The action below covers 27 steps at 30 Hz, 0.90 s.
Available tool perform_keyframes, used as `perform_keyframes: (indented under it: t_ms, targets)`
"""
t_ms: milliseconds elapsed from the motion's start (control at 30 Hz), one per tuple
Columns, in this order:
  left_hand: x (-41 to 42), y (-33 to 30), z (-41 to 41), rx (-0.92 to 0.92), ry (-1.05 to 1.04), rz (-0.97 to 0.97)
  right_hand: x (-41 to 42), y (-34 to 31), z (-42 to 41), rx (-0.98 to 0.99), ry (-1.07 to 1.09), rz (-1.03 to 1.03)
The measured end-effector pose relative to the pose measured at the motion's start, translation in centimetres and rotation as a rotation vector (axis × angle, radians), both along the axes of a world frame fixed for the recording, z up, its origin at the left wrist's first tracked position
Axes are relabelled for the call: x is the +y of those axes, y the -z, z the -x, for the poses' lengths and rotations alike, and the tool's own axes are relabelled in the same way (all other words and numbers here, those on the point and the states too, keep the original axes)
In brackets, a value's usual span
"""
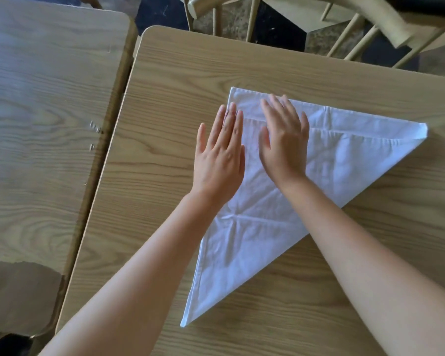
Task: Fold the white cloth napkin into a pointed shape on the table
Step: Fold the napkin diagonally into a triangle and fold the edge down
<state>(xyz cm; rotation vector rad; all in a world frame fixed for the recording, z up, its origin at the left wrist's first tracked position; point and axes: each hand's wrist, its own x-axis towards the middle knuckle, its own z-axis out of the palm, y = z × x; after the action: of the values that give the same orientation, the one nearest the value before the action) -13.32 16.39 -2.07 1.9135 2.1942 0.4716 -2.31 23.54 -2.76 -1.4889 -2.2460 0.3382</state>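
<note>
Pressing flat, both palms were spread wide: left hand [220, 152] on the napkin's [350, 160] 9 o'clock edge, right hand [284, 140] beside it; triangle lay mid-table [180, 73].

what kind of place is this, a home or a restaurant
Probably a restaurant or cafeteria dining area, though a home cannot be ruled out. Two matching wood-grain tables, the near table and a second table, stand close together, wooden chairs sit beyond, and a white cloth napkin is being folded.
</note>
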Motion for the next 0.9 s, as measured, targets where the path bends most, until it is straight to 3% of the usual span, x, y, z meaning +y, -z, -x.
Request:
perform_keyframes:
  t_ms: [133, 300, 600, 800, 900]
  targets:
    - [2.7, 2.5, -1.2, 0.091, 0.106, 0.133, -2.0, 1.5, -2.1, -0.191, 0.003, 0.138]
    - [2.7, 3.5, -1.1, 0.130, 0.104, 0.097, -2.0, 2.9, -5.9, -0.297, 0.010, 0.167]
    - [2.7, 3.4, -1.2, 0.170, 0.114, 0.120, -1.3, 2.7, -18.6, -0.358, 0.428, 0.234]
    - [2.8, 3.3, -1.2, 0.161, 0.120, 0.108, -1.0, 1.4, -17.7, -0.359, 0.501, 0.357]
    - [2.8, 3.5, -1.3, 0.163, 0.117, 0.101, -3.4, 0.1, -13.0, -0.316, 0.351, 0.233]
